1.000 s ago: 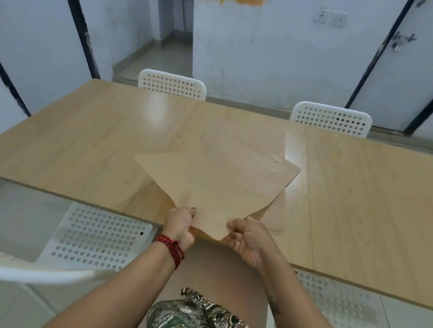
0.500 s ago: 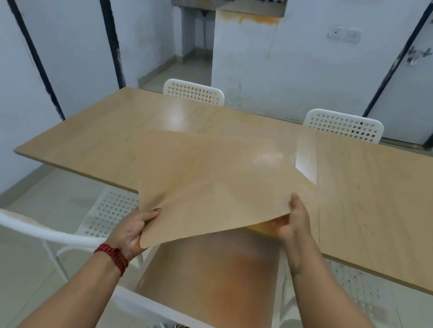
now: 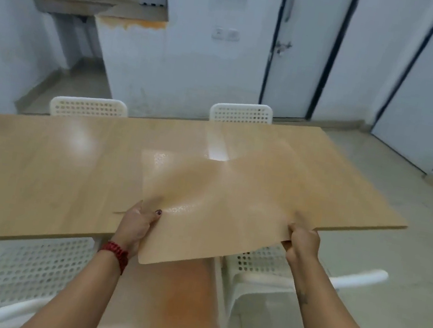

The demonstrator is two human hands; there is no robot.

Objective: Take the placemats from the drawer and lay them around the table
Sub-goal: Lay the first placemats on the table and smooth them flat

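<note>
A tan, wood-coloured placemat point(image 3: 216, 209) is held spread out over the near edge of the wooden table point(image 3: 39, 164), sagging in its middle. My left hand point(image 3: 138, 222) grips its left edge, thumb on top; a red bead bracelet circles that wrist. My right hand point(image 3: 302, 242) pinches the mat's right corner. The mat's far half hangs over the tabletop and its near corner droops past the edge. Below it the open drawer point(image 3: 177, 299) shows an orange-stained bottom and a white front.
White perforated chairs stand on the near side, one at the left point(image 3: 30, 276) and one at the right point(image 3: 267, 265), and two on the far side point(image 3: 88, 108) point(image 3: 242, 112). A door point(image 3: 296, 48) and white walls lie behind. Bare floor opens to the right.
The view has swung right and the table now sits more to the left. Both hands have spread apart and carried the placemat to the right, opening it wider over the table edge.
</note>
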